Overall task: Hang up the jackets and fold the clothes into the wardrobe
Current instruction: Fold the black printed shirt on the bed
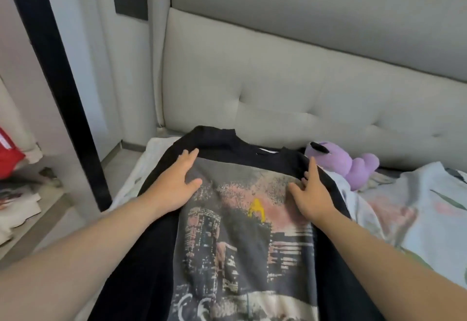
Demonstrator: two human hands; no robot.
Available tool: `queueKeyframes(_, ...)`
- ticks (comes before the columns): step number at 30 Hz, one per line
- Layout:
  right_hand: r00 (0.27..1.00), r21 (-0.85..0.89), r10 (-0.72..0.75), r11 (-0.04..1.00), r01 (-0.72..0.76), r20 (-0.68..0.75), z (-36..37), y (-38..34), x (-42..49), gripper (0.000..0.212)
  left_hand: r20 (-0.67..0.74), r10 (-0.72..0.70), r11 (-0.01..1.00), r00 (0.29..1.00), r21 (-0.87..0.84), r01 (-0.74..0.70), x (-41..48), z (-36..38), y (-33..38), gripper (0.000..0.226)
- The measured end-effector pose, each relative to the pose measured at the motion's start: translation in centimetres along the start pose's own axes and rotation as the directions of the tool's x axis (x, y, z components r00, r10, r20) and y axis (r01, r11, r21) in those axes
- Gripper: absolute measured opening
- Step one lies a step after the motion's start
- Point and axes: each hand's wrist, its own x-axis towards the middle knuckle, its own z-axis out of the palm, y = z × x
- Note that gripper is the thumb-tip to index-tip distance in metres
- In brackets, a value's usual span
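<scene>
A black T-shirt [235, 240] with a large city print lies spread flat on the bed, its collar toward the headboard. My left hand [177, 184] lies flat on the shirt's upper left, near the shoulder, with straight fingers. My right hand [313, 194] presses on the upper right of the print, fingers spread and straight, near the other shoulder. Neither hand grips the cloth.
A padded grey headboard [290, 86] stands behind the shirt. A purple plush toy [353, 164] and a floral blanket [417, 207] lie on the right. At the left, wardrobe shelves [38, 209] hold folded clothes and something red [7, 156], beside a dark frame edge [63, 88].
</scene>
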Motion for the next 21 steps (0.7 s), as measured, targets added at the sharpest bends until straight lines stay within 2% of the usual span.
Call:
queueKeyframes(1, 0.996, -0.101, -0.089, 0.991, 0.09, 0.013, 0.4, 0.1, -1.5, 0.082, 0.016, 0.034, 0.998, 0.999, 0.043, -0.034, -2.4, 0.6, -0.2, 0.076)
queueKeyframes(3, 0.96, -0.245, -0.234, 0.932, 0.266, 0.15, 1.2, 0.5, -5.7, 0.065, 0.078, 0.029, 0.991, 0.997, 0.126, -0.039, -8.2, 1.9, -0.6, 0.071)
queueKeyframes(5, 0.912, -0.262, -0.26, 0.9, 0.347, 0.316, 2.0, 1.6, -11.4, 0.052, 0.151, -0.008, 0.985, 0.988, 0.171, -0.019, -14.7, 3.3, -1.2, 0.062)
queueKeyframes(7, 0.882, -0.253, -0.25, 0.895, 0.368, 0.399, 2.9, 3.2, -16.9, 0.046, 0.256, -0.06, 0.967, 0.965, 0.254, -0.007, -19.8, 4.4, -2.2, 0.057)
queueKeyframes(9, 0.876, -0.252, -0.202, 0.908, 0.336, 0.439, 3.3, 4.8, -21.6, 0.044, 0.362, -0.143, 0.911, 0.921, 0.411, -0.02, -23.3, 5.0, -4.3, 0.063)
queueKeyframes(10, 0.88, -0.262, -0.171, 0.914, 0.31, 0.444, 3.4, 5.8, -23.5, 0.044, 0.418, -0.21, 0.844, 0.884, 0.534, -0.052, -24.9, 4.8, -4.9, 0.065)
queueKeyframes(11, 0.893, -0.293, -0.137, 0.914, 0.28, 0.428, 3.2, 6.9, -25.5, 0.044, 0.416, -0.218, 0.753, 0.883, 0.647, -0.119, -26.3, 4.4, -5.8, 0.071)
queueKeyframes(13, 0.933, -0.374, -0.047, 0.908, 0.188, 0.356, 2.4, 9.0, -28.9, 0.048, 0.302, -0.245, 0.628, 0.921, 0.773, -0.087, -28.4, 3.9, -8.5, 0.089)
queueKeyframes(14, 0.95, -0.415, -0.011, 0.898, 0.147, 0.314, 2.0, 9.9, -30.3, 0.052, 0.235, -0.278, 0.601, 0.931, 0.799, -0.022, -29.3, 3.8, -9.3, 0.09)
queueKeyframes(15, 0.959, -0.453, 0.025, 0.885, 0.11, 0.283, 1.7, 10.6, -31.5, 0.055, 0.21, -0.357, 0.556, 0.91, 0.831, 0.026, -30.4, 3.3, -9.5, 0.086)
queueKeyframes(17, 0.964, -0.518, 0.103, 0.854, 0.039, 0.243, 0.7, 11.4, -33.0, 0.055, 0.059, -0.319, 0.598, 0.946, 0.787, 0.152, -31.6, 2.6, -8.1, 0.063)
queueKeyframes(18, 0.963, -0.551, 0.129, 0.834, 0.025, 0.238, 0.2, 11.5, -33.4, 0.052, -0.029, -0.266, 0.58, 0.963, 0.794, 0.184, -31.9, 2.7, -7.5, 0.053)
queueKeyframes(19, 0.957, -0.572, 0.151, 0.82, 0.018, 0.246, -0.3, 11.3, -33.7, 0.046, -0.055, -0.24, 0.576, 0.969, 0.796, 0.188, -32.3, 2.7, -6.7, 0.048)
queueKeyframes(21, 0.94, -0.591, 0.168, 0.806, 0.042, 0.296, -1.4, 10.6, -34.5, 0.041, -0.052, -0.247, 0.577, 0.967, 0.795, 0.19, -33.3, 3.2, -5.4, 0.052)
